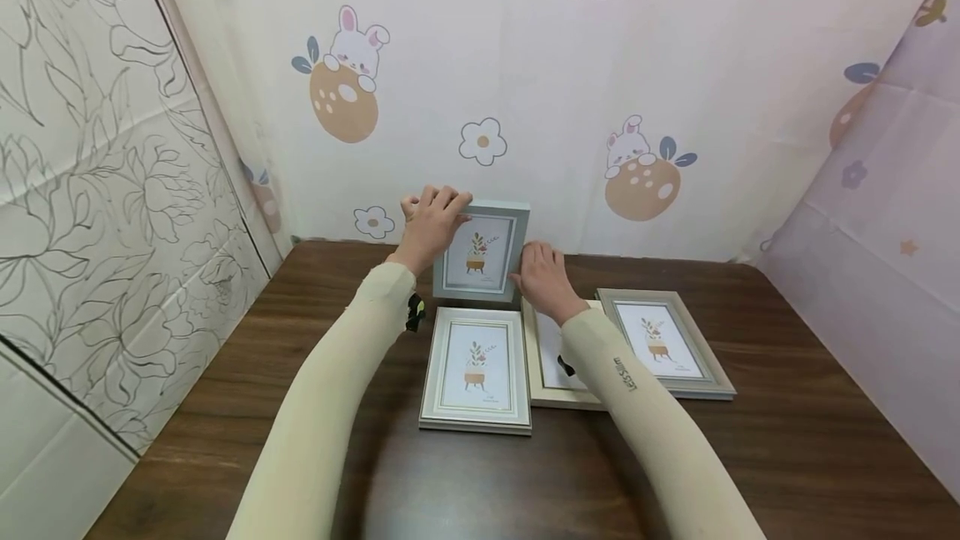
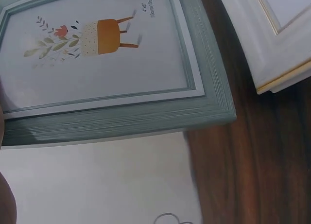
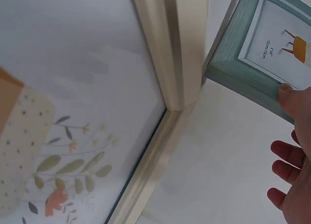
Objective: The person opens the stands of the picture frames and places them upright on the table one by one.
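A grey-green picture frame (image 1: pixel 522 232) with a potted-plant print stands upright at the back of the table, near the wall. My left hand (image 1: pixel 429 227) grips its upper left corner, fingers over the top edge. At its right edge is my right hand (image 1: pixel 546 277); the right wrist view has the thumb (image 3: pixel 286 95) on the green border and the other fingers curled beside and behind it. In front lies a white picture frame (image 1: pixel 475 357), flat. A cream picture frame (image 1: pixel 566 398) is partly covered by my right forearm; its corner fills much of the right wrist view.
A grey-beige picture frame (image 1: pixel 660 340) lies at the right, beside the cream one. The dark wooden table (image 1: pixel 225 390) meets a cloth-covered back wall (image 1: pixel 555 65) with printed rabbits and flowers. A flower-patterned panel (image 1: pixel 112 190) rises along the left.
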Available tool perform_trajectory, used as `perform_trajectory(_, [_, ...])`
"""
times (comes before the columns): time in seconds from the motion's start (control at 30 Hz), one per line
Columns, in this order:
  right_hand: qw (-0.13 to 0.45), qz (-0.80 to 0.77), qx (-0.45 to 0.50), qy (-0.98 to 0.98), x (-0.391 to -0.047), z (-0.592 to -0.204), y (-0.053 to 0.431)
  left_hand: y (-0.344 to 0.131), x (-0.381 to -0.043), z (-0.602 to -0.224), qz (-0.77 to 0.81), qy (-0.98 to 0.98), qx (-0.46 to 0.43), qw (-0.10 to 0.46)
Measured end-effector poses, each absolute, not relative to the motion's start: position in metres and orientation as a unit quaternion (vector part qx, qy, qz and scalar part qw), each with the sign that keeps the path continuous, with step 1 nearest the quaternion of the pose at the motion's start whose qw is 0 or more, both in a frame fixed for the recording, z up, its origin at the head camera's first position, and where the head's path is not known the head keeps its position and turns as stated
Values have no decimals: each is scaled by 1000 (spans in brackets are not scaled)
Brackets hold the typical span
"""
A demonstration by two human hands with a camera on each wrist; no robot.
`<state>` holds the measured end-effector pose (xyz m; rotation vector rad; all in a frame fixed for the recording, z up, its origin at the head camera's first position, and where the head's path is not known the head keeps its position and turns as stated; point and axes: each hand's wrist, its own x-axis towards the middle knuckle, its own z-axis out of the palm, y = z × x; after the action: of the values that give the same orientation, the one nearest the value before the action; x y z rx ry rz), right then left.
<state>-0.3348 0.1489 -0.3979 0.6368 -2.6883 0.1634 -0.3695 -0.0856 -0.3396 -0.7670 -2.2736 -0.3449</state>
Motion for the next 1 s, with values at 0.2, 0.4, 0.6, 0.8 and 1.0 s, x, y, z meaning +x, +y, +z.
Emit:
perform_trajectory(0.2, [159,41,217,-962,-338,-400,148,-85,-377,-350,-137,-888,-277,340])
perform_trajectory(0.4, [112,38,196,-974,-341,-403,146,-84,-379,-361,-158,-891,-269,330])
perform_trajectory(0.6, [107,34,188,-976,-341,-406,145,-83,-382,-366,-161,-892,-258,334])
perform_trajectory(0.8, [110,31,182,-977,-343,-409,145,-80,-382,-364,-159,-903,-241,318])
perform_trajectory(1.0, [103,37,170,-979,-344,-406,142,-79,-380,-356,-125,-922,-223,290])
